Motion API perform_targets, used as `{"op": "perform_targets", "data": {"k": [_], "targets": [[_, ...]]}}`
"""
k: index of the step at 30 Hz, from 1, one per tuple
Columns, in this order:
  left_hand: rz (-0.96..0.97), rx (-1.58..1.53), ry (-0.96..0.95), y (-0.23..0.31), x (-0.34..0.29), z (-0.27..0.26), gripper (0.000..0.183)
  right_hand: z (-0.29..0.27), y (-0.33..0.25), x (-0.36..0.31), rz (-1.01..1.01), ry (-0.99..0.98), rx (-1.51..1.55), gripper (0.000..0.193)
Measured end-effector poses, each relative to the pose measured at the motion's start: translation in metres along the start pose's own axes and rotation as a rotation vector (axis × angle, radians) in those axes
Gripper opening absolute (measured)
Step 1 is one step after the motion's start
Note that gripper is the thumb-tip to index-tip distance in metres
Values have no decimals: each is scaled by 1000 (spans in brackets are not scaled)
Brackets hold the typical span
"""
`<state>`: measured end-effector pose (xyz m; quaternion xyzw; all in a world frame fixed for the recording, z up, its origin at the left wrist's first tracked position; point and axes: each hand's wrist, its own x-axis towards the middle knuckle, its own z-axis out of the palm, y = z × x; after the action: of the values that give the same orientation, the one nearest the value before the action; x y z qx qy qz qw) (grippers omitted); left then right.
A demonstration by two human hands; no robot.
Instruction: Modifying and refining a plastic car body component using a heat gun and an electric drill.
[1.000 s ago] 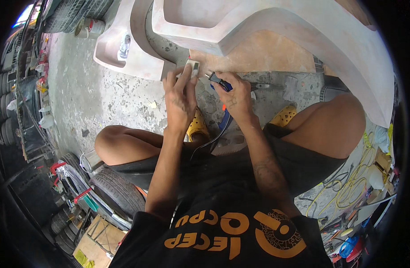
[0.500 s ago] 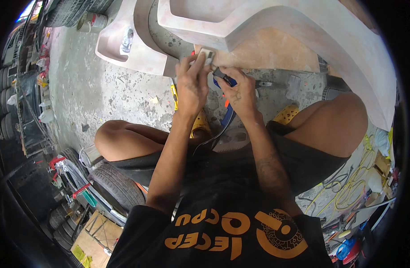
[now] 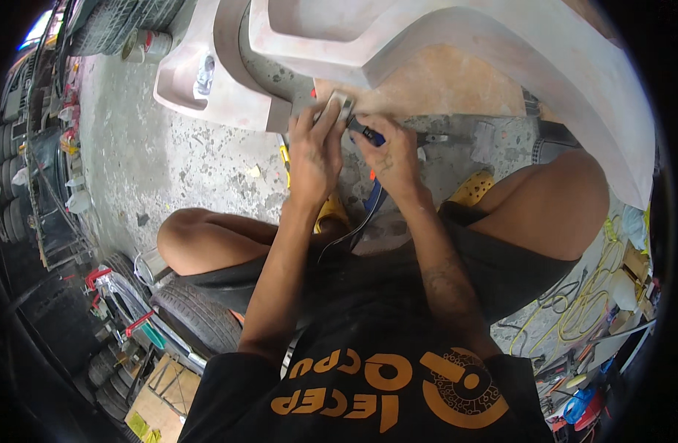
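My left hand (image 3: pixel 314 155) is closed around a small pale block (image 3: pixel 343 103) with a dark patch. Close beside it, my right hand (image 3: pixel 391 156) grips a black and blue tool (image 3: pixel 365 131), its black end near the block. Below the right hand shows a blue handle (image 3: pixel 374 198) with an orange part and a dark cord. Whether it belongs to the tool in my hand, I cannot tell. A yellow cutter (image 3: pixel 285 162) lies on the floor left of my left wrist. Just beyond both hands is a tan board (image 3: pixel 457 85).
Large pale curved moulded panels (image 3: pixel 309 44) stand across the far side. A clear bottle (image 3: pixel 204 76) rests in one recess. A flat dark tool (image 3: pixel 431 138) lies right of my hands. Tyres (image 3: pixel 199 317) and a can (image 3: pixel 151 266) are at left; yellow cable (image 3: pixel 575 310) coils at right.
Both hands have shifted slightly nearer to me, with the pale block and the black and blue tool still held close together. The view has tilted slightly.
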<state>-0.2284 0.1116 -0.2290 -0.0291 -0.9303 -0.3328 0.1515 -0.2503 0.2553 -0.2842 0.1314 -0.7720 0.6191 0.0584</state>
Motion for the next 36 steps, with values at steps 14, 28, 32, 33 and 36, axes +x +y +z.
{"op": "perform_targets", "data": {"k": [14, 28, 32, 33, 36], "targets": [[-278, -37, 28, 1, -16, -32, 32, -9, -11, -12, 69, 44, -68, 27], [22, 31, -75, 9, -3, -15, 38, -1, -3, -14, 124, 69, 36, 24], [89, 70, -136, 11, 1, -11, 37, 2, 0, -14, 23, 104, -19, 26], [104, 50, -134, 8, 0, -14, 37, 3, 2, -13, 27, 98, 4, 28], [103, 41, -153, 4, 3, -11, 35, 5, 4, -14, -2, 111, 4, 29]]}}
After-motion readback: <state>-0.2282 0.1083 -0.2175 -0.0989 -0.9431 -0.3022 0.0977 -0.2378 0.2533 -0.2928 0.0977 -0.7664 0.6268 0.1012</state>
